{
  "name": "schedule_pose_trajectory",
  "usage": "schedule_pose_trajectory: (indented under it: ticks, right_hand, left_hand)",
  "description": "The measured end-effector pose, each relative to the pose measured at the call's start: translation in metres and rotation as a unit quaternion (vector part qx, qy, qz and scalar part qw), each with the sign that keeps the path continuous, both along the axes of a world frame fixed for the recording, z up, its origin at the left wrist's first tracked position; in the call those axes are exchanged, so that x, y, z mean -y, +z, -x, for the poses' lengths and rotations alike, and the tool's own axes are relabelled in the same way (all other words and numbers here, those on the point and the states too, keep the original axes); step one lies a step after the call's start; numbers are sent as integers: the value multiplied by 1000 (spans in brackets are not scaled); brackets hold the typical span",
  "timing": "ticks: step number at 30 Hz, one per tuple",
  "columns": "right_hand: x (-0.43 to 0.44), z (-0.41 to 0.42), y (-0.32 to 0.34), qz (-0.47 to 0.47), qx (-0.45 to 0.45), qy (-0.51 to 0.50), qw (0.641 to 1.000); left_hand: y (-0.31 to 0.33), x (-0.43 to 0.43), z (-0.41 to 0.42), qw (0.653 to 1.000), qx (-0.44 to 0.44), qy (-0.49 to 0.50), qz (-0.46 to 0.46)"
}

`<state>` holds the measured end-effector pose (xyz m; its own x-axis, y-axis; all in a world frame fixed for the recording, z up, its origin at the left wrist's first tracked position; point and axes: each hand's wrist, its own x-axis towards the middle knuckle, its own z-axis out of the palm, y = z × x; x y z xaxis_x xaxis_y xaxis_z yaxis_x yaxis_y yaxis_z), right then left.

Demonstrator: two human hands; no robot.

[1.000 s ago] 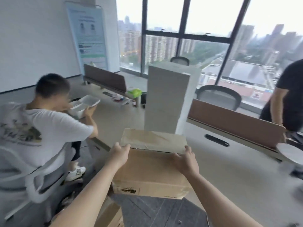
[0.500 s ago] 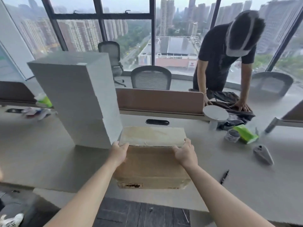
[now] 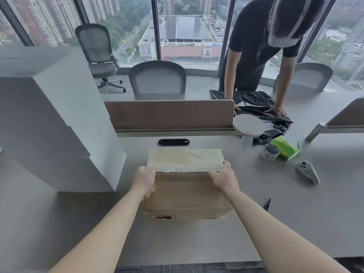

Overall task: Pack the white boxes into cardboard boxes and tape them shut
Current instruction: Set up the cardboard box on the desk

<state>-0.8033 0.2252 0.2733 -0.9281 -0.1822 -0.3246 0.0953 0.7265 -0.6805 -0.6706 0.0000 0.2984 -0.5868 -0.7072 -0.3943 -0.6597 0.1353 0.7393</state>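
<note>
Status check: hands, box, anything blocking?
Grip: left hand and right hand on cardboard box, top near corners. Flaps closed. Stack of white boxes just left, tape roll off right; nothing blocking.

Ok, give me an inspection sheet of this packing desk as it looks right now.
Surface: grey desk, with the box toward its near edge.
Job's things: closed cardboard box with glossy tape on top; tall stack of white boxes to its left; tape roll to its right.
Clutter: green pack, black pen, grey handheld device, round white stand, dark cloth.
Grippers: left hand and right hand each grip a near top corner of the cardboard box.
Cables: nothing seen.
Surroundings: another person leaning on the dark cloth; brown divider, mesh chair, windows.
</note>
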Motion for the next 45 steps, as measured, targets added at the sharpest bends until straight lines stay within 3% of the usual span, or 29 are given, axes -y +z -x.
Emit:
schedule_pose_trajectory:
  ticks: [10, 18, 21, 28, 32, 36, 45]
  right_hand:
    - [16, 29, -30, -22, 21, -43, 999]
    - [-3, 32, -49, -15, 46, -16, 999]
    - [-6, 32, -49, -4, 44, -30, 999]
    - [-15, 17, -44, -89, 40, -35, 995]
    - [-25, 12, -29, -58, -5, -72, 996]
    - [-38, 11, -5, 2, 17, -97, 995]
    - [-50, -18, 8, -122, 156, 90, 976]
  left_hand:
    - [-42, 23, 41, 998, 26, -37, -40]
    - [-62, 20, 40, 995, 30, -55, -71]
    - [-59, 12, 36, 996, 47, -53, -45]
    - [-39, -10, 18, 996, 85, -33, 9]
    - [-28, -13, 5, 998, 63, -5, 24]
    - [-14, -16, -11, 998, 60, 15, 27]
    - [-3, -55, -35, 962, 225, -133, 80]
